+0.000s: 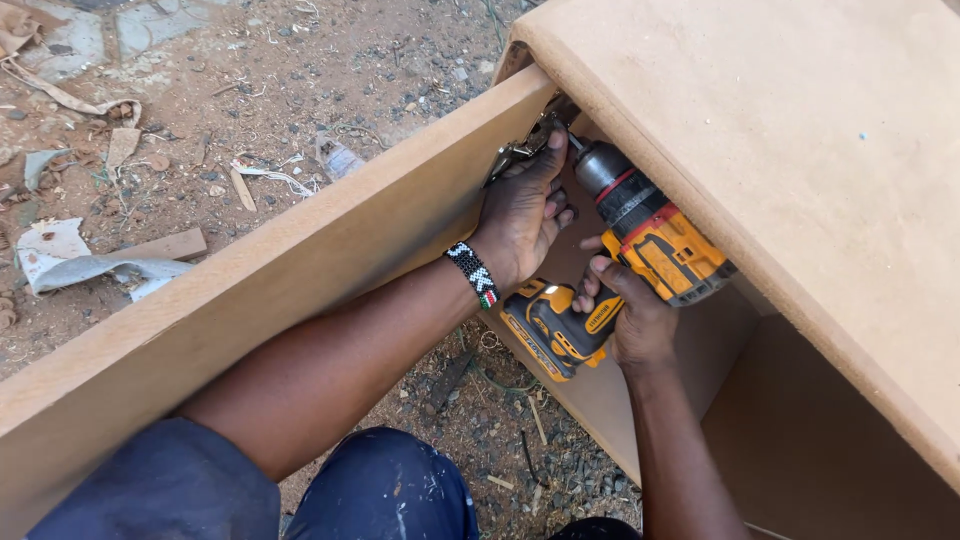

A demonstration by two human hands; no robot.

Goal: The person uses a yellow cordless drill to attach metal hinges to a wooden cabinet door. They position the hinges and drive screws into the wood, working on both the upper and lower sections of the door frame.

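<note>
My right hand [628,312] grips the handle of a yellow and black cordless drill [640,245], whose chuck points up and left at a metal hinge [520,148]. My left hand [520,212], with a beaded wristband, presses on the hinge where a long brown board door [250,290] meets the brown board cabinet [800,150]. The drill bit's tip is hidden behind my left fingers.
The cabinet lies on bare dirt ground [300,70] strewn with small stones, wood scraps and torn paper [70,255]. A small wood offcut [165,245] lies left of the door. My blue-trousered knees [380,490] are at the bottom edge.
</note>
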